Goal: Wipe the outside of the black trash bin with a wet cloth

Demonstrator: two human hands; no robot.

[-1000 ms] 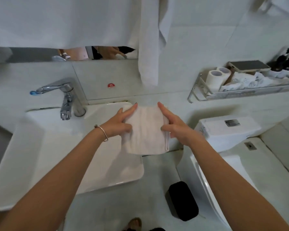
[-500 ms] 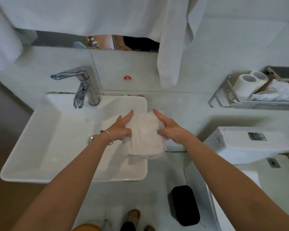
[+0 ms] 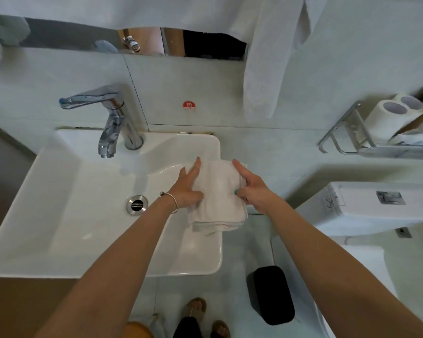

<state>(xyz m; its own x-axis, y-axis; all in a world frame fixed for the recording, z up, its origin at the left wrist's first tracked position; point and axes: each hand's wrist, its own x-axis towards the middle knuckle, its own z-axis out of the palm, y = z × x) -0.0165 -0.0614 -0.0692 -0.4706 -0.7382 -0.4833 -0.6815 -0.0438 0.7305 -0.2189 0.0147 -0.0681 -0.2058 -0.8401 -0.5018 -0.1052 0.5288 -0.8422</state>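
The black rectangular plastic trash bin (image 3: 271,295) stands on the pale floor below the right front corner of the white ceramic basin (image 3: 59,215), untouched. Above the basin's right edge hangs the folded white cloth (image 3: 219,198), held between both hands. The left hand (image 3: 187,189) pinches its left side, thumb in front, fingers extended behind. The right hand (image 3: 252,189) pinches its right side likewise. A chrome tap (image 3: 112,118) rises behind the basin.

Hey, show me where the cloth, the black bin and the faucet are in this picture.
cloth (image 3: 217,191): head view, middle of the folded white fabric between the hands.
bin (image 3: 272,295): head view, centre of its black top.
faucet (image 3: 110,128): head view, chrome body below the lever.
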